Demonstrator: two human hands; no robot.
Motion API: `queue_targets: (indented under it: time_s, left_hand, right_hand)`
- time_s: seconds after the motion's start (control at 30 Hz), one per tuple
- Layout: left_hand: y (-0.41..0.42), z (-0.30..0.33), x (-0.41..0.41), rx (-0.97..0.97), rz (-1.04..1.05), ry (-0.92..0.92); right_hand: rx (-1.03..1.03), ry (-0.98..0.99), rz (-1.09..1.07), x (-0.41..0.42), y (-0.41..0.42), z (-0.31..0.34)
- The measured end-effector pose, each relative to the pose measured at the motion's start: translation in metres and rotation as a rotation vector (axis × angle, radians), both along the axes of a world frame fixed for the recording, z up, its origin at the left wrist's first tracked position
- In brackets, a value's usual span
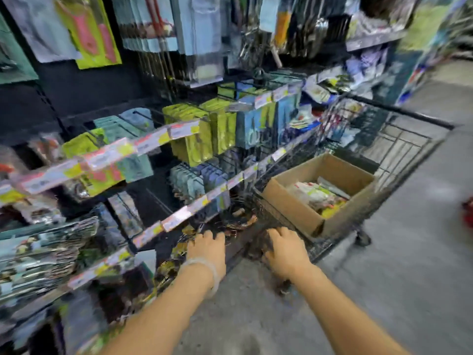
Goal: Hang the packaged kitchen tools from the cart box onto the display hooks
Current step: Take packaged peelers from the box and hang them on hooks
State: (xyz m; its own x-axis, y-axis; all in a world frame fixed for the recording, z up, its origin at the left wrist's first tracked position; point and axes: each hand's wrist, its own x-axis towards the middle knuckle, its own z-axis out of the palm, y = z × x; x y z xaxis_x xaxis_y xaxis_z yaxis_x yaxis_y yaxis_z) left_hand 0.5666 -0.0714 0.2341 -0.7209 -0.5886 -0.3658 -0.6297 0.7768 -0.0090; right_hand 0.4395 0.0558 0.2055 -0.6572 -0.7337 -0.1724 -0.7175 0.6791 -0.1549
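I am looking down at a grey concrete floor [399, 290] in a shop aisle, blurred by motion. On it, to the right, stands a black wire shopping cart [399, 149], one dark wheel showing beneath its near corner. Inside the cart sits an open cardboard box [294, 201], and flat packaged goods [317, 196] in white, red and yellow lie in the bottom of the box. To the left, a dark display rack [51, 103] rises from the floor. Its tilted rails carry strips of price labels [153, 139], and rows of green, blue and teal packets [194, 134] hang from its hooks, close together.
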Motion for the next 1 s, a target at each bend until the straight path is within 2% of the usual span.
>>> queue_targets:
  time_s: [0.2, 0.53, 0.73, 1.0]
  left_hand:
    - [0.062, -0.012, -0.067, 0.058, -0.101, 0.017]
    - [0.093, -0.026, -0.187, 0.086, -0.277, -0.043]
    - [0.082, -0.028, -0.291, 0.107, -0.361, -0.045]
    - [0.031, -0.03, -0.42, 0.135, -0.334, -0.028]
  right_hand:
    - [0.073, -0.079, -0.185, -0.055, 0.083, -0.017]
    - [0.046, -0.158, -0.398, -0.136, 0.132, -0.034]
    - [0.075, -0.158, -0.471, -0.23, 0.125, -0.03]
    - [0.095, -0.13, -0.455, -0.355, 0.07, -0.02]
